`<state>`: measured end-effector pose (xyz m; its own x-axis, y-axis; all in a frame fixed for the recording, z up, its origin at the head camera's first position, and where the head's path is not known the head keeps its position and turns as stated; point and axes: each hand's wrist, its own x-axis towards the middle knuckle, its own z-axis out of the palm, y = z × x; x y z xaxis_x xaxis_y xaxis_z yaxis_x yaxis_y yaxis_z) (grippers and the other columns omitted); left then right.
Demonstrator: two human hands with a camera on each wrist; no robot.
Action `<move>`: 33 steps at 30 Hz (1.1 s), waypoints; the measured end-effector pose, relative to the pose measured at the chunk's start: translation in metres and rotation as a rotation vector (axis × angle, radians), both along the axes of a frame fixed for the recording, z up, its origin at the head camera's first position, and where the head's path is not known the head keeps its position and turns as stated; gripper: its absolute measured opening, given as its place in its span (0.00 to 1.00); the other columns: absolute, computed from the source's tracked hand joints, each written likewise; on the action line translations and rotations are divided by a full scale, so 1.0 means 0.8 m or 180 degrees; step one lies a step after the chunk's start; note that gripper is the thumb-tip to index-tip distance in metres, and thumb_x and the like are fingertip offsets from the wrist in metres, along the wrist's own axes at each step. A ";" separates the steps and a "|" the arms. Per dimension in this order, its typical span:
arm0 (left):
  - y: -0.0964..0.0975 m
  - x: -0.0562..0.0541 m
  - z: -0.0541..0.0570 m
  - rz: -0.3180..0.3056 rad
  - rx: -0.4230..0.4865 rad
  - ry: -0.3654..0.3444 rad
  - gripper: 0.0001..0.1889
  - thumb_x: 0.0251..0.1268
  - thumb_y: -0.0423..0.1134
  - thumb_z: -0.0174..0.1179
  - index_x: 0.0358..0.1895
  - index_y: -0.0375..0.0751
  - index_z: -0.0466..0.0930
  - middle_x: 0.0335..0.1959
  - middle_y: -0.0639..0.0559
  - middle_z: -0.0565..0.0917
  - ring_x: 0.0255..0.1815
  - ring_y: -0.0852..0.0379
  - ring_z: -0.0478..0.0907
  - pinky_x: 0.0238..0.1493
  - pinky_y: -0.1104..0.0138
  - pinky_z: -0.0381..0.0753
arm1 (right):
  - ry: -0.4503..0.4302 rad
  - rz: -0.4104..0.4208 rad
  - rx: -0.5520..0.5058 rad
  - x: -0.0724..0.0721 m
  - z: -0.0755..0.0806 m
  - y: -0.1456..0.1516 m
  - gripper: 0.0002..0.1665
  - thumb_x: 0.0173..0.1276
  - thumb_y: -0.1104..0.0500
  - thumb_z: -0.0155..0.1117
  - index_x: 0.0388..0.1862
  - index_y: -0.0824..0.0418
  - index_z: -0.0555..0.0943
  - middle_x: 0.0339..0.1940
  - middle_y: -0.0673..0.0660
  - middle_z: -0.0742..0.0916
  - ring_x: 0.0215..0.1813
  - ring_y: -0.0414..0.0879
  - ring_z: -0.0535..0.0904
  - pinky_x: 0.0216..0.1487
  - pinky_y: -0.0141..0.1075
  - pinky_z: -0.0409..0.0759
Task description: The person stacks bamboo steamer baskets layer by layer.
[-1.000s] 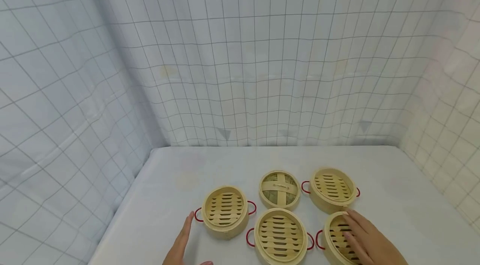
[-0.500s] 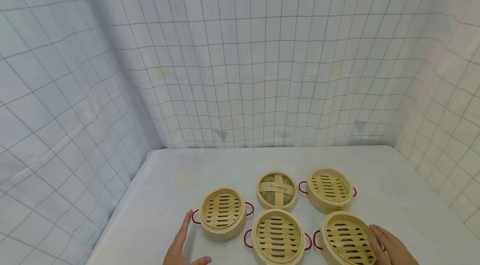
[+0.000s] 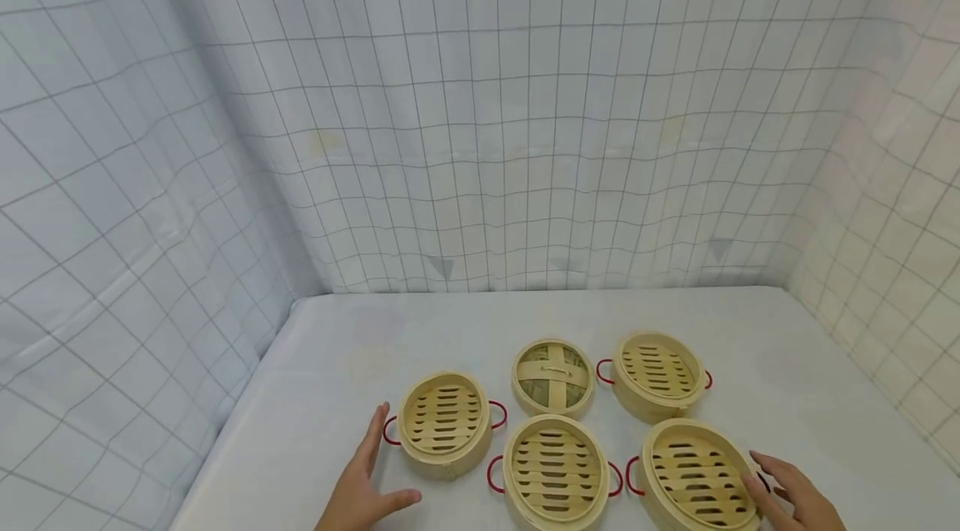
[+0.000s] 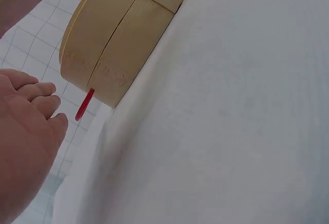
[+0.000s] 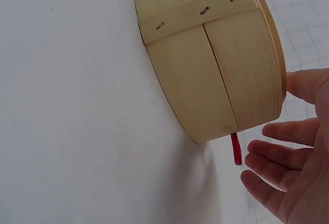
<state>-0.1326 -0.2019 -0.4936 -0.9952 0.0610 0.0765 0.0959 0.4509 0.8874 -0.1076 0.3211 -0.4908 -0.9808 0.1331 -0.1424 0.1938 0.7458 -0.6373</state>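
Several bamboo steamer baskets with red handles stand on the white table. My left hand [image 3: 363, 477] is beside the left steamer basket [image 3: 445, 424], near its left red handle [image 4: 85, 104]. Its thumb is spread and it holds nothing. My right hand [image 3: 797, 493] is at the right side of the near right steamer basket [image 3: 699, 474]. In the right wrist view the thumb is at that basket's rim, and the other fingers [image 5: 270, 157] lie loosely beside the red handle [image 5: 236, 149] without gripping it. A round bamboo steamer lid [image 3: 553, 376] with crossed bands lies behind the baskets.
Between the left and near right baskets stands a middle steamer basket [image 3: 557, 473]. Another steamer basket [image 3: 657, 375] is at the back right, close behind the near right one. White cloth walls with grid lines [image 3: 525, 139] enclose the table [image 3: 300, 414] at the back and sides.
My right hand has moved from over the near right basket to its right side, uncovering its slats. My left hand stays beside the left basket, with more of its thumb in view.
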 end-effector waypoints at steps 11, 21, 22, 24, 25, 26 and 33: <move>-0.002 -0.017 -0.012 -0.0065 -0.0125 -0.0343 0.61 0.34 0.46 0.77 0.73 0.43 0.44 0.72 0.47 0.51 0.66 0.46 0.56 0.66 0.47 0.49 | -0.0627 -0.0307 -0.0550 -0.009 -0.007 0.013 0.58 0.61 0.26 0.42 0.64 0.79 0.58 0.60 0.76 0.68 0.58 0.70 0.64 0.45 0.53 0.76; 0.002 -0.028 -0.025 0.0025 -0.0196 0.0113 0.61 0.29 0.50 0.77 0.72 0.44 0.48 0.71 0.49 0.54 0.63 0.52 0.58 0.66 0.50 0.50 | -0.0920 -0.0322 -0.0637 -0.015 -0.011 0.021 0.62 0.59 0.24 0.42 0.64 0.81 0.57 0.56 0.75 0.73 0.57 0.71 0.65 0.42 0.53 0.76; 0.002 -0.029 -0.026 0.0041 -0.0209 0.0153 0.61 0.29 0.50 0.77 0.72 0.44 0.49 0.71 0.49 0.55 0.64 0.54 0.57 0.66 0.50 0.51 | -0.0925 -0.0326 -0.0663 -0.015 -0.012 0.021 0.62 0.59 0.24 0.41 0.64 0.80 0.57 0.56 0.75 0.73 0.57 0.71 0.65 0.41 0.52 0.76; 0.003 -0.030 -0.027 0.0070 -0.0232 0.0204 0.61 0.28 0.50 0.78 0.72 0.44 0.50 0.70 0.50 0.56 0.64 0.56 0.56 0.65 0.52 0.55 | -0.0939 -0.0330 -0.0720 -0.014 -0.014 0.021 0.62 0.59 0.24 0.41 0.64 0.80 0.57 0.56 0.75 0.73 0.57 0.71 0.65 0.41 0.51 0.76; 0.003 -0.031 -0.027 0.0083 -0.0274 0.0219 0.61 0.28 0.50 0.78 0.72 0.44 0.50 0.70 0.50 0.56 0.62 0.57 0.58 0.64 0.54 0.57 | -0.0949 -0.0348 -0.0755 -0.014 -0.014 0.021 0.63 0.58 0.23 0.41 0.64 0.80 0.57 0.56 0.75 0.73 0.57 0.71 0.65 0.41 0.51 0.76; 0.003 -0.031 -0.027 0.0096 -0.0306 0.0236 0.61 0.27 0.50 0.78 0.72 0.43 0.50 0.70 0.50 0.57 0.59 0.58 0.61 0.61 0.57 0.60 | -0.0957 -0.0360 -0.0795 -0.014 -0.015 0.021 0.63 0.58 0.23 0.42 0.64 0.80 0.57 0.56 0.75 0.73 0.57 0.71 0.65 0.41 0.50 0.76; 0.004 -0.036 -0.031 0.0149 -0.0377 0.0234 0.62 0.24 0.50 0.78 0.71 0.41 0.51 0.68 0.48 0.61 0.50 0.59 0.66 0.55 0.57 0.66 | -0.0987 -0.0423 -0.0913 -0.014 -0.017 0.023 0.64 0.55 0.22 0.43 0.65 0.79 0.57 0.57 0.74 0.73 0.58 0.71 0.63 0.40 0.50 0.76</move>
